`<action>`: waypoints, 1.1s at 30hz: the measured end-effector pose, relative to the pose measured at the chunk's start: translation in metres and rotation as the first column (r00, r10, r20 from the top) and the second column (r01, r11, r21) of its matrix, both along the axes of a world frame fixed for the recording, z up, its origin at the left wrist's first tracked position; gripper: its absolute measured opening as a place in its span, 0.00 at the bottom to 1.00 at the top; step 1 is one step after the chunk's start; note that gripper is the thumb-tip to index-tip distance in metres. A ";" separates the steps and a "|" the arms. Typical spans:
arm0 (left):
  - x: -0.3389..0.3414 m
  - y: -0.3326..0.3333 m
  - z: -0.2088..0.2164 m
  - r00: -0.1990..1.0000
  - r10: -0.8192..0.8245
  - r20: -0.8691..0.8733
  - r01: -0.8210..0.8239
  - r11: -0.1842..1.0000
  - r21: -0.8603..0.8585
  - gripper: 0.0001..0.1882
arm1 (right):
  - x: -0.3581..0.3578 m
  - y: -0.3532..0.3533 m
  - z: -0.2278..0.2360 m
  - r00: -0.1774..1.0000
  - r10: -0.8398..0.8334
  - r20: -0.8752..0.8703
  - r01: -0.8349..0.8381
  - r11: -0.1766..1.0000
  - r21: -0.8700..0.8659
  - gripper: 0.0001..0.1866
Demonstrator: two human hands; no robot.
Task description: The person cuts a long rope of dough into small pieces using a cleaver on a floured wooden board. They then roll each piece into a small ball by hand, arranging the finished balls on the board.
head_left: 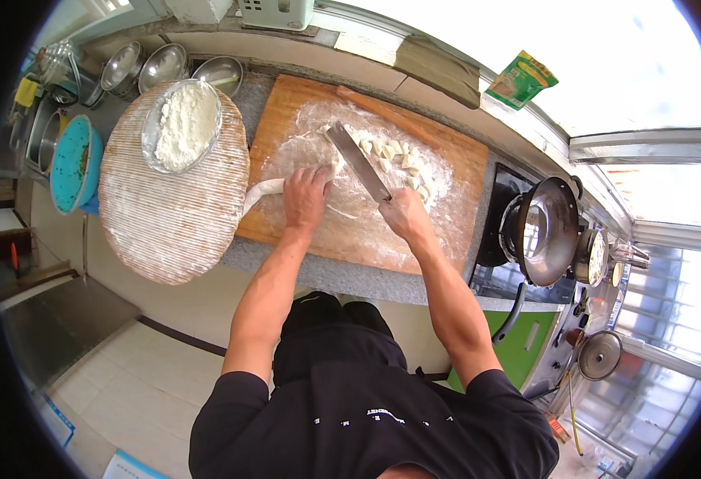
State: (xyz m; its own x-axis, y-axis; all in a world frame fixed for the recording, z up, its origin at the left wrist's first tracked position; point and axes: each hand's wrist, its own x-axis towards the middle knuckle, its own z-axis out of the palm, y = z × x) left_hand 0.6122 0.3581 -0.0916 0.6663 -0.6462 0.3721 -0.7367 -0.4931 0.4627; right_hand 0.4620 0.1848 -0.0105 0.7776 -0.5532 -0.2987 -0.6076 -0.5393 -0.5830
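My left hand (307,195) is closed over a rope of dough (264,190), whose tail runs left past the board's edge. In my right hand (404,212) is the handle of a cleaver (358,162), its broad blade slanting up and left, close to the right end of the dough. Right of the blade lie several cut dough pieces (410,162), dusted with flour. All this rests on a floured wooden board (279,112). A rolling pin (388,116) lies along the board's far side.
On the left, a round ridged tray (171,231) carries a glass bowl of flour (183,128). Beside it stand a turquoise basin (75,164) and several metal bowls (163,65). To the right, a wok (548,231) sits on the stove, its handle reaching toward me. A green packet (522,80) stands on the sill.
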 end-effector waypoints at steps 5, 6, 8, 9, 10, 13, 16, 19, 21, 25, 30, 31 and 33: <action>-0.005 0.001 0.008 1.000 -0.021 0.005 0.021 0.999 -0.041 0.21 | -0.014 -0.001 0.016 1.000 0.028 -0.010 -0.028 0.999 -0.017 0.11; -0.005 0.001 0.009 1.000 -0.024 0.005 0.024 0.999 -0.045 0.20 | -0.014 -0.002 0.016 0.999 0.038 -0.022 -0.039 0.999 -0.025 0.11; -0.005 0.002 0.006 1.000 -0.028 0.013 0.029 0.998 -0.050 0.20 | -0.015 -0.003 0.013 0.997 0.060 -0.043 -0.062 0.997 -0.039 0.11; -0.004 0.003 0.005 0.999 -0.029 0.016 0.030 0.998 -0.053 0.20 | -0.015 -0.003 0.010 0.993 0.102 -0.062 -0.105 0.993 -0.054 0.11; -0.005 0.003 0.005 0.999 -0.031 0.018 0.032 0.998 -0.054 0.20 | -0.015 -0.005 0.005 0.987 0.141 -0.083 -0.147 0.987 -0.069 0.11; -0.005 0.006 0.002 0.999 -0.028 0.019 0.029 0.998 -0.056 0.20 | -0.008 -0.007 -0.009 0.970 0.183 -0.163 -0.195 0.979 -0.060 0.12; -0.006 0.002 0.002 0.999 -0.041 0.003 0.041 0.998 -0.055 0.20 | -0.004 -0.014 -0.064 0.948 0.270 -0.167 -0.304 0.926 -0.226 0.11; -0.005 0.003 0.008 1.000 -0.007 -0.011 0.007 1.000 -0.029 0.21 | 0.014 -0.007 -0.085 0.940 0.320 -0.121 -0.342 0.879 -0.334 0.11; -0.006 0.005 0.009 0.999 0.043 -0.001 -0.043 0.999 -0.007 0.21 | 0.022 0.001 -0.078 0.960 0.274 -0.063 -0.281 0.919 -0.277 0.11; 0.009 -0.003 0.005 0.959 0.211 -0.188 -0.224 0.973 -0.054 0.17 | 0.031 0.009 -0.047 0.996 0.029 0.082 -0.023 0.997 -0.077 0.12; 0.030 -0.018 0.006 0.912 0.350 -0.213 -0.331 0.936 0.121 0.10 | 0.014 0.005 -0.017 0.997 -0.066 0.035 0.067 0.998 -0.021 0.12; 0.033 -0.019 0.004 0.906 0.348 -0.240 -0.336 0.938 0.089 0.10 | 0.015 0.008 -0.005 0.998 -0.054 0.032 0.055 0.998 -0.033 0.12; 0.039 -0.019 0.000 0.895 0.339 -0.289 -0.346 0.938 0.026 0.08 | 0.017 0.012 0.011 0.999 -0.032 0.029 0.034 0.998 -0.053 0.12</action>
